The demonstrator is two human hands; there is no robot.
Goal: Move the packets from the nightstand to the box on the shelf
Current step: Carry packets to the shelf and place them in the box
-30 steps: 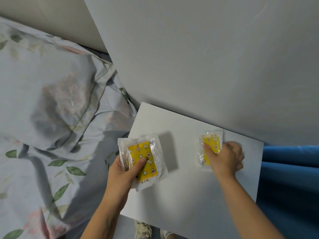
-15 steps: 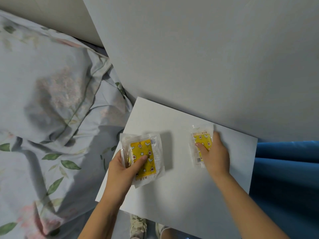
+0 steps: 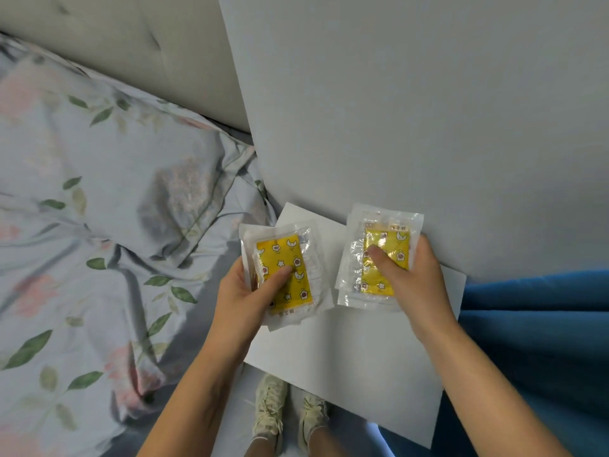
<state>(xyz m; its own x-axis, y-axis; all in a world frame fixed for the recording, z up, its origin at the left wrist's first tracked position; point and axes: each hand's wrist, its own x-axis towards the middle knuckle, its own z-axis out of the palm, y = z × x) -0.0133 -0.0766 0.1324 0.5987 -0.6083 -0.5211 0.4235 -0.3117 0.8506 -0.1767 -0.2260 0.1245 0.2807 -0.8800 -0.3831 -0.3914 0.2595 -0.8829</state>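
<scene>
Two clear plastic packets with yellow star-printed inserts are held: left hand point(image 3: 244, 298) grasps one packet point(image 3: 283, 272), right hand point(image 3: 415, 285) the other point(image 3: 379, 258). Slick film under thumb-only pinches may slip while carrying.

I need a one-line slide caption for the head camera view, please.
Left hand and right hand each hold yellow packets above the white nightstand, beside the bed.

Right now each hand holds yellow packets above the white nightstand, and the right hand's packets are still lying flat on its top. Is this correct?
Not quite. In the head view the right hand grips its packets lifted off the nightstand, thumb on the front, like the left hand with its packets. Nothing lies flat on the top.
</scene>
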